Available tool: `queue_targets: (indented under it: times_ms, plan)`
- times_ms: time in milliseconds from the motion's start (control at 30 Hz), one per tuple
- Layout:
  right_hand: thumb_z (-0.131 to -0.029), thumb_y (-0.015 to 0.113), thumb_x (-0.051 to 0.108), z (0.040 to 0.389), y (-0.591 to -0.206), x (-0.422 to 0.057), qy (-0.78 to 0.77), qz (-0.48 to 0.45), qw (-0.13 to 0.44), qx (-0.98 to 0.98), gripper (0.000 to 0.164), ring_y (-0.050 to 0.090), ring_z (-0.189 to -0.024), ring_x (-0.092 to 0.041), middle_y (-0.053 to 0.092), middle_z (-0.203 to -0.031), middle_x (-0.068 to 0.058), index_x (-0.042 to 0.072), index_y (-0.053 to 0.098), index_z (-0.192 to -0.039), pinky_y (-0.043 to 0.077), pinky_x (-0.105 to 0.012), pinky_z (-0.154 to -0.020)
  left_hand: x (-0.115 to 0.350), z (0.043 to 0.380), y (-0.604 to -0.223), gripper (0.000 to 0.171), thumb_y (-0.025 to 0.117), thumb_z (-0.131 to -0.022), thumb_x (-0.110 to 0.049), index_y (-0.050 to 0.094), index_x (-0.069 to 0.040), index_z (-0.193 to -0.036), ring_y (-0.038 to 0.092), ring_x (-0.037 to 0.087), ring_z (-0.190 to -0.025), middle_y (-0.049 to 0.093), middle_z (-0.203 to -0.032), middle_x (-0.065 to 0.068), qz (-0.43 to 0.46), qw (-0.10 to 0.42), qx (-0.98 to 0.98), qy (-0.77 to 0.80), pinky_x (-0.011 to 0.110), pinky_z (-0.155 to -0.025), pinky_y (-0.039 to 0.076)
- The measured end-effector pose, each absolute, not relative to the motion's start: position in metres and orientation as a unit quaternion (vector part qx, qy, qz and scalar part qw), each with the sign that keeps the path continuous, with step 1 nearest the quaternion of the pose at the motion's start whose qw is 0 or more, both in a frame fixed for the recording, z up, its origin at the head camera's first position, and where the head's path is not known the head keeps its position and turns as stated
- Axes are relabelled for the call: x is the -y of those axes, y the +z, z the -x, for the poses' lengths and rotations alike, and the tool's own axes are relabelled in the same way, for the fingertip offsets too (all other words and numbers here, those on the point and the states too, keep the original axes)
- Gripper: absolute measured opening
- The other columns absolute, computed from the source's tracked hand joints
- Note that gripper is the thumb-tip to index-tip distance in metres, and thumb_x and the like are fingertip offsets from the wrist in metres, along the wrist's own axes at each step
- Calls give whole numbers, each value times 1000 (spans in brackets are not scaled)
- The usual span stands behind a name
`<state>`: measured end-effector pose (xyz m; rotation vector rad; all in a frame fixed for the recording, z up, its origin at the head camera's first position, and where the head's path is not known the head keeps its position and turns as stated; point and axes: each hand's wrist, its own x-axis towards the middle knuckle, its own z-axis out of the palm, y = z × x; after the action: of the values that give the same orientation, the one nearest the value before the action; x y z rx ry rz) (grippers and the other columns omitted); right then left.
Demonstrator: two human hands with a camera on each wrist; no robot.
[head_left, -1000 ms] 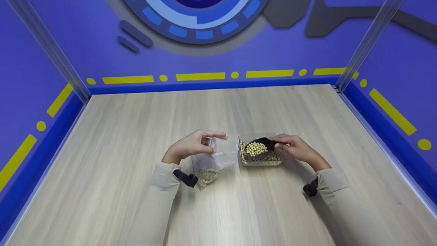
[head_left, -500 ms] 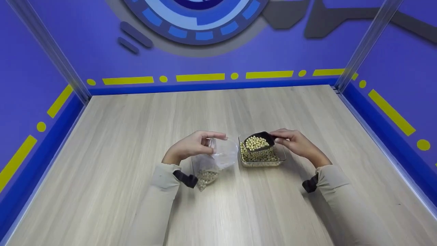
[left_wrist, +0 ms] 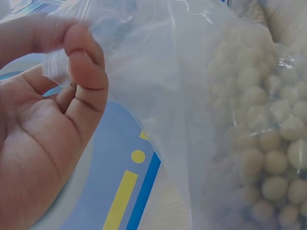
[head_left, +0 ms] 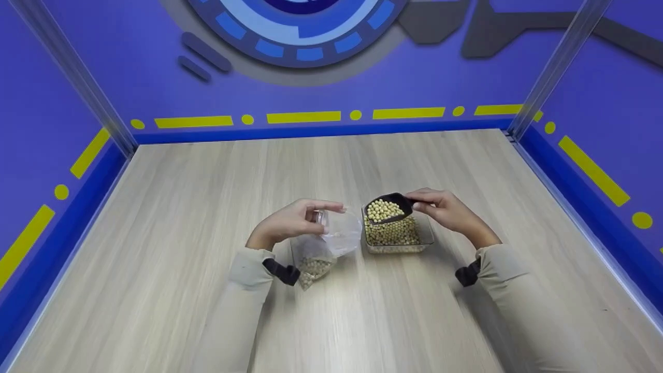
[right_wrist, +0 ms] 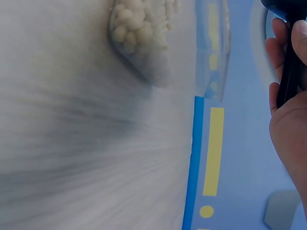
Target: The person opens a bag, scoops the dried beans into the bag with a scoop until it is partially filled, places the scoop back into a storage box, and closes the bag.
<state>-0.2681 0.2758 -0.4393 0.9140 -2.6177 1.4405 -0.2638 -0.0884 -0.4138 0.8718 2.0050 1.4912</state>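
Left hand point(head_left: 289, 224): the grip is curled at the upper edge of the clear bag point(head_left: 339, 235), thumb and index finger set apart. The bag hangs to the right of this hand, with peas or beans (type not identifiable) gathered at its bottom.

Just right of the bag, the clear container point(head_left: 429, 239) sits on the table point(head_left: 207, 207), holding more of the same. Above it is the black scoop point(head_left: 406, 203), bowl loaded with pale yellow beans point(head_left: 384, 210).

Right hand point(head_left: 446, 211): the grip is closed around the scoop handle.

Step in hand, as judged: lifting a filled scoop clear of the container. The next move likely calls for carrying it level to the bag mouth, then tipping.
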Motion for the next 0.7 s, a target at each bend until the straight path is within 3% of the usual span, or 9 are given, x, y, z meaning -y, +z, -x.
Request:
queue_targets:
  times_ms: [100,200,333,700]
  plan:
    - [-93,58,6,268,-437,-273,453,-294,11,841,30,54,-107,6,65,-119,-20,-1,66,-120,45,-11,-89,88,263,-413,57,63,-81,1,52,-3,-137,44,4,-61,63,-92,-1,-317,248,-737,544,18,-59,42]
    - [-92,58,6,269,-436,-270,452,-301,14,840,29,55,-108,5,65,-119,-20,0,66,-120,45,-11,-88,88,263,-414,57,62,-83,1,50,-2,-138,50,3,-65,66,-111,7,-318,254,-730,549,18,-65,48]
    - [-92,58,4,267,-430,-264,459,-307,14,834,29,55,-108,6,65,-118,-21,-1,66,-119,45,-11,-88,88,263,-414,57,60,-84,3,47,0,-140,57,3,-73,54,-138,17,-321,268,-714,562,21,-73,54]
    - [-93,59,7,267,-424,-253,440,-311,4,842,28,56,-109,1,67,-117,-18,0,67,-119,44,-13,-91,88,264,-415,57,60,-85,2,47,1,-140,54,3,-69,50,-141,17,-328,264,-714,559,20,-75,54]
